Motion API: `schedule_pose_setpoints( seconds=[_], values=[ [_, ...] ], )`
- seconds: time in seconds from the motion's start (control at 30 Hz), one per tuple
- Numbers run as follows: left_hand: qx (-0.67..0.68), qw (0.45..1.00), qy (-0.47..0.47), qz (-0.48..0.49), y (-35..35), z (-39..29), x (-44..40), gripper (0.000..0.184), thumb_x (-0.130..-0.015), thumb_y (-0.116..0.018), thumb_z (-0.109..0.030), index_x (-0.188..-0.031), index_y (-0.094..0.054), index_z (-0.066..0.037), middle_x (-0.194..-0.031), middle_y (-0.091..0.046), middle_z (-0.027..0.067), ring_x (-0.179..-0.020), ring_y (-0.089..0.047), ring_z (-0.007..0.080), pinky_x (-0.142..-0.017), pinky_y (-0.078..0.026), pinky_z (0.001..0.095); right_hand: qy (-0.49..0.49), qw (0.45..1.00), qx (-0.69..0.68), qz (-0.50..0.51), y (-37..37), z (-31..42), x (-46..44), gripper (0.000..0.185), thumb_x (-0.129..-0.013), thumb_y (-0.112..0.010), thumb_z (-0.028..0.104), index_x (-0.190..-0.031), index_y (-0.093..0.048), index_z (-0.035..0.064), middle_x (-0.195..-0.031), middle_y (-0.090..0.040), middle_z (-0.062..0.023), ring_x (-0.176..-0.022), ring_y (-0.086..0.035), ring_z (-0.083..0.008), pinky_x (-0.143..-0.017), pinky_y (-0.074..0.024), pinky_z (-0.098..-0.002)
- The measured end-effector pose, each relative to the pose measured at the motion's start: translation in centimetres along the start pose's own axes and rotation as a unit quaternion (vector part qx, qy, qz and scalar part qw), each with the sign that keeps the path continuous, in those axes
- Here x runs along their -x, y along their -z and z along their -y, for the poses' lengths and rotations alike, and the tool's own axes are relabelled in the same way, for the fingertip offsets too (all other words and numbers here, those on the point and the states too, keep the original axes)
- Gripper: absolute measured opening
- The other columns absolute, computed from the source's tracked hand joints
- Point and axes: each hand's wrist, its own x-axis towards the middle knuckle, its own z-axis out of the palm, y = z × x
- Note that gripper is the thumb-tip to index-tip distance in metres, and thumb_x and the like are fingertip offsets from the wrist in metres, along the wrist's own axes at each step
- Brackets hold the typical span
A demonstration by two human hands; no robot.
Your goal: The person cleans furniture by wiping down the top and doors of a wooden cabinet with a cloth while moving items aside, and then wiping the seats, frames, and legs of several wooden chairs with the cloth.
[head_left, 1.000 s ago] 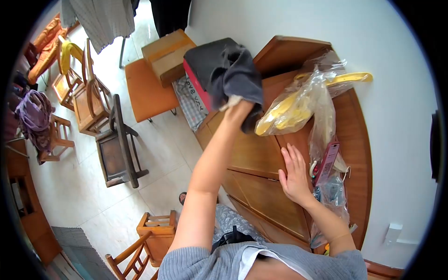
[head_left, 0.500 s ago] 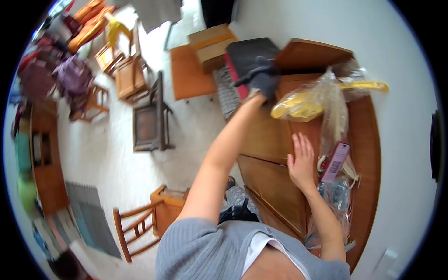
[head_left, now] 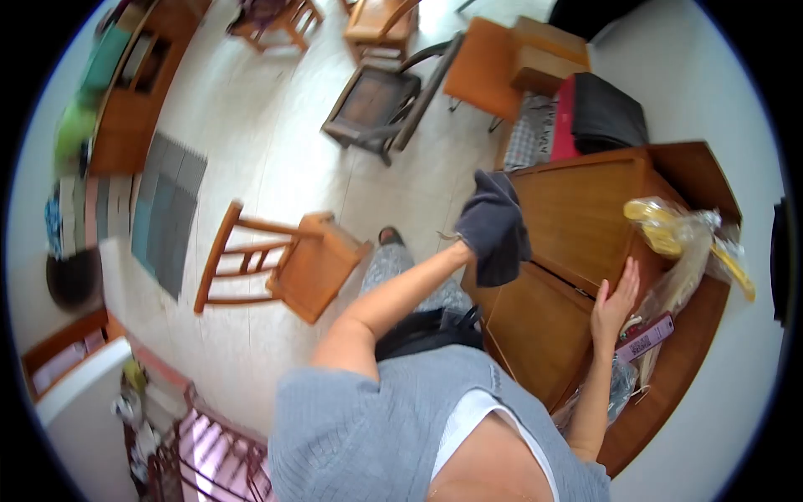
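A dark grey cloth [head_left: 499, 234] hangs over the fingers of my left hand [head_left: 465, 250], which grips it beside the front edge of the wooden cabinet [head_left: 535, 335]. The cloth hides most of that hand. Flat on the cabinet, fingers stretched out, lies my right hand [head_left: 616, 308]. Just beyond its fingertips are yellow things [head_left: 657, 227] wrapped in clear plastic, their kind unclear. A pink, flat box-like item [head_left: 646, 337] with a printed code lies beside my right wrist. Crumpled clear plastic [head_left: 621, 389] sits behind my right forearm.
A wooden chair [head_left: 309, 272] stands to my left, and a dark armchair [head_left: 372, 99] farther off. Past the cabinet's far end are a black and red case [head_left: 609, 117], an orange seat [head_left: 483, 67] and a cardboard box [head_left: 548, 54]. A railing [head_left: 219, 452] is at lower left.
My left hand has drawn the cloth back from the cabinet's far end to its front edge, nearer my body. My view has turned. My right hand still lies on the cabinet.
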Motion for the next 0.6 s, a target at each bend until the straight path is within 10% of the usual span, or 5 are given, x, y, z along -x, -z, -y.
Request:
schedule_pose_setpoints(
  seconds=[0.1,0.27,0.43,0.5,0.6],
  values=[
    [-0.324,0.904,0.164,0.228,10.3,-2.7,4.7,0.018,-0.073,-0.059,-0.012,-0.087,-0.059,-0.001,-0.078,-0.058,0.0150,-0.077,-0.058,0.0267,-0.070,-0.045,0.0318,0.023,0.997,0.066,0.010,0.3,0.8,0.2,0.063,-0.083,-0.056,0.016,-0.138,-0.026,0.0037,-0.138,-0.030,-0.0219,-0.127,-0.029,-0.0363,-0.105,-0.0226,-0.0430],
    [-0.293,0.951,0.095,0.034,15.4,2.4,12.4,0.014,-0.069,-0.055,-0.012,-0.071,-0.061,0.000,-0.062,-0.055,0.0146,-0.057,-0.055,0.0260,-0.058,-0.046,0.0353,0.082,0.989,-0.099,0.071,-1.7,10.1,-2.8,0.055,-0.089,-0.054,0.018,-0.136,-0.030,0.0033,-0.137,-0.034,-0.0168,-0.127,-0.031,-0.0308,-0.104,-0.0243,-0.0413],
    [-0.261,0.955,0.056,-0.127,16.1,2.3,13.8,0.030,-0.072,-0.053,-0.012,-0.098,-0.060,0.000,-0.095,-0.060,0.0205,-0.087,-0.059,0.0308,-0.081,-0.046,0.0382,-0.245,0.589,-0.603,0.478,-13.7,25.6,-3.9,0.052,-0.095,-0.037,0.042,-0.137,-0.032,0.0117,-0.141,-0.030,-0.0086,-0.126,-0.033,-0.0203,-0.104,-0.0266,-0.0372],
    [-0.217,0.959,0.101,-0.148,17.8,-0.4,14.5,0.043,-0.075,-0.051,-0.011,-0.118,-0.050,-0.007,-0.120,-0.046,0.0204,-0.109,-0.045,0.0347,-0.096,-0.034,0.0425,-0.332,0.270,-0.707,0.563,-20.3,29.1,-2.7,0.050,-0.093,-0.039,0.037,-0.135,-0.033,0.0101,-0.136,-0.036,-0.0082,-0.122,-0.037,-0.0167,-0.101,-0.0297,-0.0350],
    [-0.220,0.934,0.250,-0.126,17.2,-0.9,15.8,0.060,-0.076,-0.048,-0.004,-0.134,-0.039,-0.016,-0.141,-0.028,0.0179,-0.126,-0.029,0.0404,-0.105,-0.025,0.0466,-0.310,0.223,-0.656,0.651,-24.1,35.6,-1.0,0.048,-0.089,-0.043,0.025,-0.133,-0.035,0.0080,-0.129,-0.042,-0.0083,-0.112,-0.043,-0.0175,-0.092,-0.0348,-0.0327]
  ],
)
